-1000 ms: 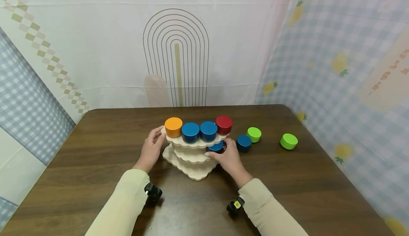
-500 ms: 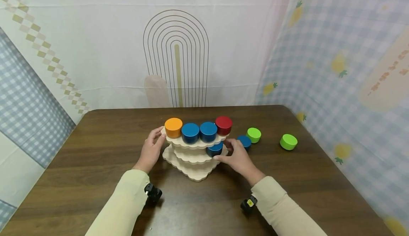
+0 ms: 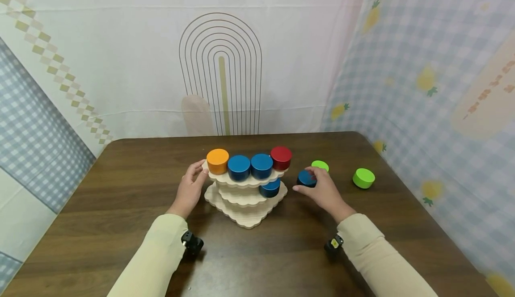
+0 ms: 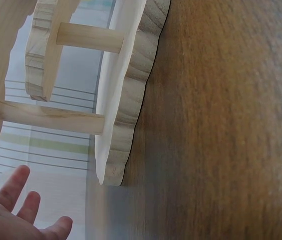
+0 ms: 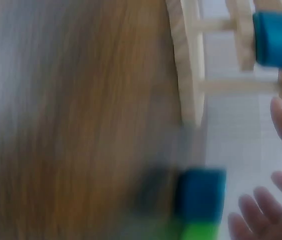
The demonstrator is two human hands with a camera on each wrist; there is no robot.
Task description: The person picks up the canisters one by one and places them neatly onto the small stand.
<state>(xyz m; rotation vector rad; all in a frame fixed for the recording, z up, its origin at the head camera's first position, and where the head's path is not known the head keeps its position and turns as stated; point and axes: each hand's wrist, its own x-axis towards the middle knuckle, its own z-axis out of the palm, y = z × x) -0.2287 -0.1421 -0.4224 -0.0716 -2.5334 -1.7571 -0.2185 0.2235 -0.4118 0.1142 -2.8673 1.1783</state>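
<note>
Fingers point(image 3: 318, 173) parted and grasping nothing, a person's right hand point(image 3: 325, 193), the nearer of two, hovers beside an upright, squat blue cylinder point(image 3: 304, 179) lying just past its thumb, toward the dark wooden table's point(image 3: 120, 207) far edge; the left hand point(image 3: 191, 190) pinches a scalloped pale-wood stand's point(image 3: 241, 196) upper left corner.

The pale wooden stand point(image 3: 247, 215) is upright, its three scalloped tiers joined by round posts, with the wide bottom tier showing a corner toward the viewer. On its top tier, left to right, stand an orange cylinder point(image 3: 217, 161), a blue cylinder point(image 3: 239, 168), a second blue cylinder point(image 3: 261, 166) and a red cylinder point(image 3: 280, 158), all upright. A third blue cylinder point(image 3: 269, 188) sits at the middle tier's right end. A loose blue cylinder point(image 3: 305, 179), glossy and flat-topped, stands upright near the stand's right side.
</note>
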